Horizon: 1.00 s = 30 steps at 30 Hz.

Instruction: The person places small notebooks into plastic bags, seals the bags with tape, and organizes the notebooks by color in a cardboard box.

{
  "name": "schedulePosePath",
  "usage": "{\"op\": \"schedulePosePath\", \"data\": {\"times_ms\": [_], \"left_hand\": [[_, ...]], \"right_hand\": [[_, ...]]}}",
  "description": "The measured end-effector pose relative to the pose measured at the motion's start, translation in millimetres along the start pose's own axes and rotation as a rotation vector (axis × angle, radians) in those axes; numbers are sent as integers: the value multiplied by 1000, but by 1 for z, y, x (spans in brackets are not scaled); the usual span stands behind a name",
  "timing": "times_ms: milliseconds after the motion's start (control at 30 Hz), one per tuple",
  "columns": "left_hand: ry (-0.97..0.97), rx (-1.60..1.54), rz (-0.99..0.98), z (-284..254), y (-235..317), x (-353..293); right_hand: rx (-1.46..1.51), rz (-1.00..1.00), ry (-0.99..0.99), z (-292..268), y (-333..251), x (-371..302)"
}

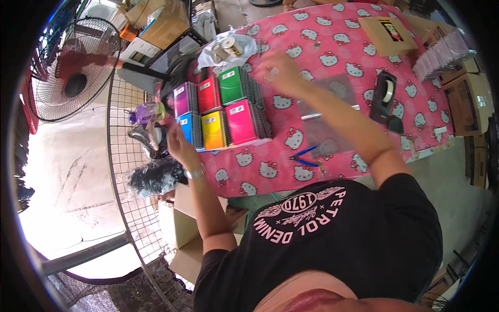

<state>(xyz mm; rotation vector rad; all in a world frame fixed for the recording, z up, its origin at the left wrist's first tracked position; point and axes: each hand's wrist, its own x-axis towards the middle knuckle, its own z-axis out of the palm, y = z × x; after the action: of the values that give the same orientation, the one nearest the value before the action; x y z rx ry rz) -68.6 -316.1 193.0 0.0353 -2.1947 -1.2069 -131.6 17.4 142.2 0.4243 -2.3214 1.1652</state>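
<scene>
Spiral notebooks stand in two rows of stacks on the pink table: purple [181, 102], red [207, 95] and green [231, 86] behind, blue [185, 129], yellow [212, 130] and pink [240, 122] in front. My left hand [180, 145] is at the left edge of the blue stack, its fingers stretched along it. My right hand [280, 74] is raised to the right of the green stack, slightly blurred, with fingers curled in. Whatever is in it, if anything, is hidden. Under my right forearm lie clear plastic sheets [325, 130].
Blue-handled pliers [305, 157] lie near the front edge. A black tape dispenser [383, 96] stands at right, near a cardboard piece [389, 35]. Rolls on a plastic bag [226, 49] sit behind the notebooks. A fan [76, 78] and wire rack [122, 151] are at left.
</scene>
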Motion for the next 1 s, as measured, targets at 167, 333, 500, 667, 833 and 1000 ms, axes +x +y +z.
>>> {"op": "schedulePosePath", "data": {"times_ms": [167, 333, 500, 667, 833, 1000], "left_hand": [[-289, 275, 38, 71, -26, 91], [-299, 720, 15, 59, -147, 134], [-398, 661, -202, 84, -170, 160], [-348, 655, -267, 98, -160, 171], [-548, 469, -440, 76, -154, 183], [-593, 379, -455, 83, -154, 190]], "right_hand": [[-337, 496, -211, 144, -32, 57], [-524, 469, -370, 200, -80, 66], [-477, 683, -126, 214, -64, 74], [94, 667, -15, 197, -56, 86], [81, 644, 196, 169, -40, 62], [-197, 860, 21, 144, -14, 42]]}}
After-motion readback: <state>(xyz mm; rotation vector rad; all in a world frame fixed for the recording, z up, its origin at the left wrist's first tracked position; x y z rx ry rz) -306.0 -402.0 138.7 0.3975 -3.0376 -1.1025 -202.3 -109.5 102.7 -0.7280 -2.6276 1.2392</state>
